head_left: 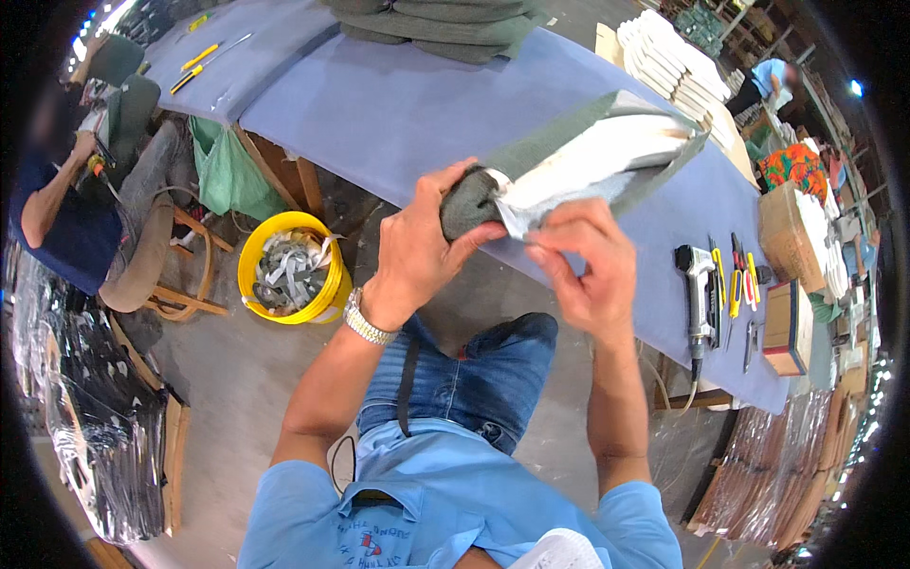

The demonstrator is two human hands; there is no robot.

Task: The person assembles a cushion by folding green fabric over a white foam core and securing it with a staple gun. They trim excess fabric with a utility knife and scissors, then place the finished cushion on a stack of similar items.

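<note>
A grey-green upholstery cover (540, 150) with a white inner side (602, 156) stretches away from me, raised over the table's near edge. My left hand (412, 242), with a metal watch at the wrist, is wrapped round its bunched, padded near end. My right hand (588, 266) pinches the white edge beside that end, thumb against fingers. Both hands are close together, and what lies inside the padded end is hidden.
The blue-covered table (379, 104) bears a grey-green cushion stack (436, 28), a staple gun (698, 289), cutters (737, 275) and a small box (787, 327). Left of my legs stands a yellow bucket (248, 284) of scraps. A co-worker (62, 228) sits at far left.
</note>
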